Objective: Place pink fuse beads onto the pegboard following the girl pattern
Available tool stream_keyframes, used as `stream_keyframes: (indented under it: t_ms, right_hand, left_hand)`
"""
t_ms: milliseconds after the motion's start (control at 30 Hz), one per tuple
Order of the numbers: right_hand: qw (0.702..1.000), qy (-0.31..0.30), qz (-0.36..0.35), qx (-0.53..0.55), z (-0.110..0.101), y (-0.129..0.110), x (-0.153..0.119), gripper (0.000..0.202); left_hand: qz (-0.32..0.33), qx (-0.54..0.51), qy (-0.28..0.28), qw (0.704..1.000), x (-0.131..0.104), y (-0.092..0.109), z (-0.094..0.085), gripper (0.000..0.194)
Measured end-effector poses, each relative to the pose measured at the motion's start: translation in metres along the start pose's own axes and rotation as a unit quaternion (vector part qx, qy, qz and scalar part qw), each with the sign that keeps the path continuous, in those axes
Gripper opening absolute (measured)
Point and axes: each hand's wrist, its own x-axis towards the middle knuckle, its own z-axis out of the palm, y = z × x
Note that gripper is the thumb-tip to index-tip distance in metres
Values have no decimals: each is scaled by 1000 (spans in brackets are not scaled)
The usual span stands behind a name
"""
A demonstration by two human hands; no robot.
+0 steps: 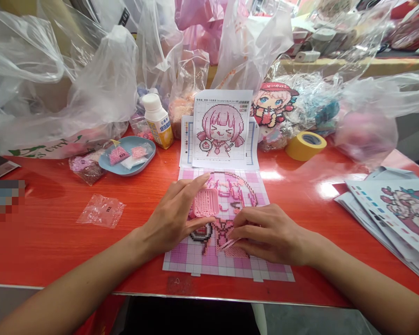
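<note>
My left hand point(176, 209) holds a small pink tray point(206, 203) between thumb and fingers, above the left part of a pegboard. Rows of small pink beads show in the tray. On the pink-and-white checked pegboard point(178, 253) lies a partly outlined bead figure in pink, black and white. My right hand point(265, 232) pinches a slim pale pink tool point(227, 244), its tip low over the lower middle of the board. Behind the board stands a printed chart point(222, 130) of a pink-haired character.
A blue plate point(127, 168) with bead bags and a white-capped bottle point(157, 122) stand at the back left. An empty-looking bag point(102, 211) lies left. Yellow tape point(305, 145) and printed sheets point(387, 214) are on the right. Plastic bags point(104, 79) line the back.
</note>
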Motion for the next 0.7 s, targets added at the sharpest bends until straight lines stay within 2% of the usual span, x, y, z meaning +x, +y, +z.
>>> stream_keyframes:
  t_ms: [533,700]
  right_hand:
    - [1000,6,0,-6,0,0,-1,9]
    - [999,44,5,-13,0,0,-1,9]
  left_hand:
    - [6,-6,-1,1000,0,0,0,86]
    - [4,-8,0,1000,1,1,-1,86]
